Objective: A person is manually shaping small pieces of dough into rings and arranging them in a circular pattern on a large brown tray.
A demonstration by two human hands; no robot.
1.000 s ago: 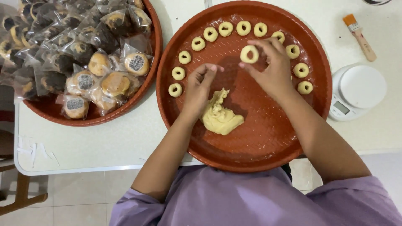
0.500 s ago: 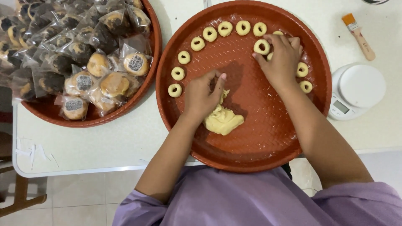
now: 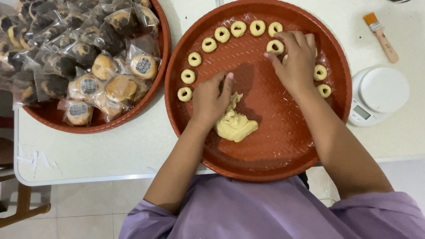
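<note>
A large round red-brown tray (image 3: 274, 150) lies in front of me on the white table. My left hand (image 3: 209, 99) rests palm down on the tray, its fingers closed over the upper end of a pale yellow dough lump (image 3: 237, 126). My right hand (image 3: 297, 59) reaches to the far side of the tray, its fingertips on a small dough ring (image 3: 275, 46). This ring sits just inside a curved row of several dough rings (image 3: 221, 33) along the rim. Two more rings (image 3: 320, 72) show to the right of that hand.
A second round tray (image 3: 102, 126) at the left is heaped with wrapped pastries in clear bags. A small white kitchen scale (image 3: 378, 93) stands right of the main tray. A pastry brush (image 3: 381, 35) with orange bristles lies beyond it. The table edge (image 3: 88, 179) is near me.
My right hand carried the dough ring from the middle of the far part of the tray rightward and toward the rim. My left hand slid a little onto the dough lump.
</note>
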